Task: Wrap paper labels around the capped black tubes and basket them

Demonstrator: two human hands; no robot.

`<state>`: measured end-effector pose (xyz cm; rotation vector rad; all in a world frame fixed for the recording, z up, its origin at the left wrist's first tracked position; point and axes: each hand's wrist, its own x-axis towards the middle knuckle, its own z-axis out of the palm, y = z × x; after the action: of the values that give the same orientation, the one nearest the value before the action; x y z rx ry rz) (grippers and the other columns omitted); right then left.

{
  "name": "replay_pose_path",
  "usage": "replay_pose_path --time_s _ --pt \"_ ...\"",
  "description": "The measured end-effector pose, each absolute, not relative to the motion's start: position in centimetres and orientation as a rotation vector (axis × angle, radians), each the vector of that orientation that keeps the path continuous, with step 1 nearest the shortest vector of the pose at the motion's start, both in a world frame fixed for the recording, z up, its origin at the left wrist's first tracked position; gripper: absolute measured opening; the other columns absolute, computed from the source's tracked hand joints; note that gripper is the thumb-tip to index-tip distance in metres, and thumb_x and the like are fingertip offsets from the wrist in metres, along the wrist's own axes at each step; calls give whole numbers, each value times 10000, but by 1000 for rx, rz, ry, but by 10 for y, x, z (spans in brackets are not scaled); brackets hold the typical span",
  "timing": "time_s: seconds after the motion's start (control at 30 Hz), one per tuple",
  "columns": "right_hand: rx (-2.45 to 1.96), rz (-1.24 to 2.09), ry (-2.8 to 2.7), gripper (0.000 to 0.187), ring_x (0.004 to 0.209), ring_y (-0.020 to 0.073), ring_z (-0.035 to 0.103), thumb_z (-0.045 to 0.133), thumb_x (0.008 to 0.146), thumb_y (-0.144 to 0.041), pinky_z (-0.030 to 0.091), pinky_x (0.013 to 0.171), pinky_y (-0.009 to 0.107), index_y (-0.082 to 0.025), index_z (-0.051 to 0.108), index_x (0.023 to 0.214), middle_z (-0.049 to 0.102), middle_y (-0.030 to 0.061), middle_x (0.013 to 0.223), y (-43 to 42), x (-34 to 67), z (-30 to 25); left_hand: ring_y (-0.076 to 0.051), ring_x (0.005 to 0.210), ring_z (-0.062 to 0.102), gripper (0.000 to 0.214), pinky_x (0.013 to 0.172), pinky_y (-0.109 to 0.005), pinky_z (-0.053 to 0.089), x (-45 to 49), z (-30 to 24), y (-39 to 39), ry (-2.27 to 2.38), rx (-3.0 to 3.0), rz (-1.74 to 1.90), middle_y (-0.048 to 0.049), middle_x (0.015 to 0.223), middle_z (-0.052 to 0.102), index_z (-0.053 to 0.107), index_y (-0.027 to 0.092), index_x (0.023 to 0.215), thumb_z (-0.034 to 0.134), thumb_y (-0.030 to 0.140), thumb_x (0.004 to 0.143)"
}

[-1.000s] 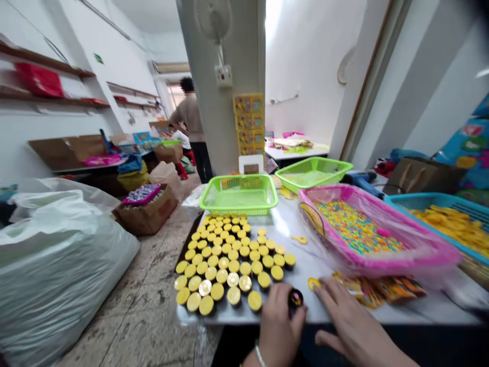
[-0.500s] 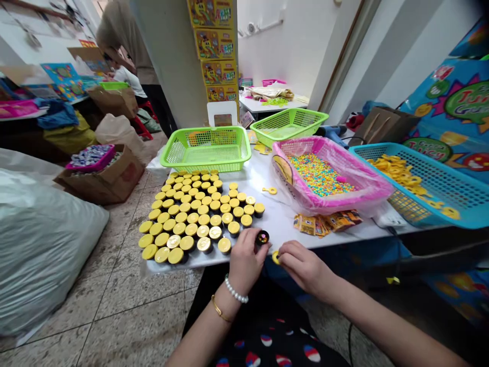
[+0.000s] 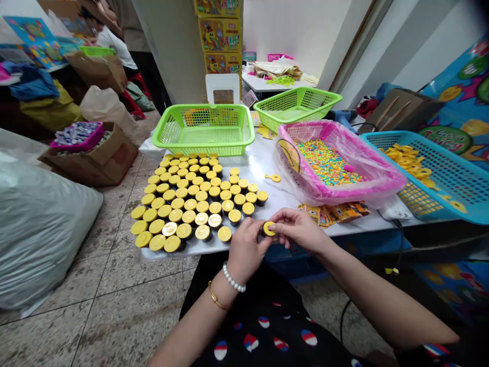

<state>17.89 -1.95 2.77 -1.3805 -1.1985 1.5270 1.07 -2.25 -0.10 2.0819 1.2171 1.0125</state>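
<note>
My left hand [image 3: 246, 250] is shut around a small black pot [image 3: 263, 232], which stands at the table's front edge. My right hand [image 3: 300, 229] pinches a yellow ring-shaped cap [image 3: 268, 229] and holds it on the pot's top, so the two hands nearly touch. Left of my hands, many small black pots with yellow or gold tops [image 3: 191, 204] stand packed together on the white table [image 3: 263, 201]. The nearest of these stand just beside my left hand. The pot's contents are hidden beneath the cap.
A pink tray of multicoloured candy beads [image 3: 326, 163] and a blue basket of yellow pieces [image 3: 405, 160] stand right. Two green baskets [image 3: 202, 130] sit behind. Printed wrappers [image 3: 336, 214] lie near the edge. A white sack [image 3: 38, 229] and cardboard box [image 3: 91, 163] are on the floor.
My hands have come together. The yellow cap has moved from my right fingertips onto the pot, covering its colourful top. The view has tilted, shifting the table and baskets slightly upward.
</note>
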Motion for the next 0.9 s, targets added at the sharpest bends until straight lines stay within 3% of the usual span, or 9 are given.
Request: replay_pose_path --time_s 0.23,0.33,0.43,0.57,0.7,0.8,0.9 --pt "-1376 1608 -1046 434 395 74 544 852 618 -453 460 356 169 -144 605 798 625 -44 510 -16 174 29 -124 653 533 177 608 -230 445 10 -1 -22 1217 2057 985 11 753 535 720 193 995 692 138 828" --pt "-1444 1557 -1102 439 384 76 539 837 647 -437 443 353 170 -159 585 875 602 -73 508 -17 173 34 -120 627 535 171 590 -223 442 9 5 -23 1187 2016 972 12 715 550 728 188 963 677 127 811" --pt "-1477 1519 -1183 381 404 67 536 816 685 -430 433 372 164 -162 583 823 591 -71 519 -17 173 40 -103 555 530 182 512 -202 423 8 14 -23 1133 1824 949 6 688 596 732 169 994 645 199 837" --pt "-1440 1584 -1158 395 482 78 589 830 676 -449 502 465 198 -165 583 795 625 -54 593 -16 176 40 -89 419 484 298 400 -186 357 11 21 -24 1136 1462 894 19 555 591 740 130 1032 586 354 908" --pt "-1416 1699 -1024 428 555 94 645 845 667 -461 548 568 237 -164 584 829 662 -35 699 -16 177 35 -105 438 514 280 443 -194 403 18 20 -24 1180 1384 921 31 490 530 767 154 925 536 312 942" --pt "-1421 1640 -1061 427 551 88 630 816 701 -487 528 553 225 -175 562 844 629 -53 690 -19 176 31 -104 483 531 304 492 -198 438 20 17 -25 1191 1432 957 18 533 536 765 165 835 518 293 957" --pt "-1425 1546 -1145 419 490 88 581 777 744 -498 479 484 207 -196 533 901 572 -87 596 -26 174 29 -83 450 509 289 446 -202 428 19 11 -28 1193 1469 957 -18 696 619 751 157 972 498 296 972"
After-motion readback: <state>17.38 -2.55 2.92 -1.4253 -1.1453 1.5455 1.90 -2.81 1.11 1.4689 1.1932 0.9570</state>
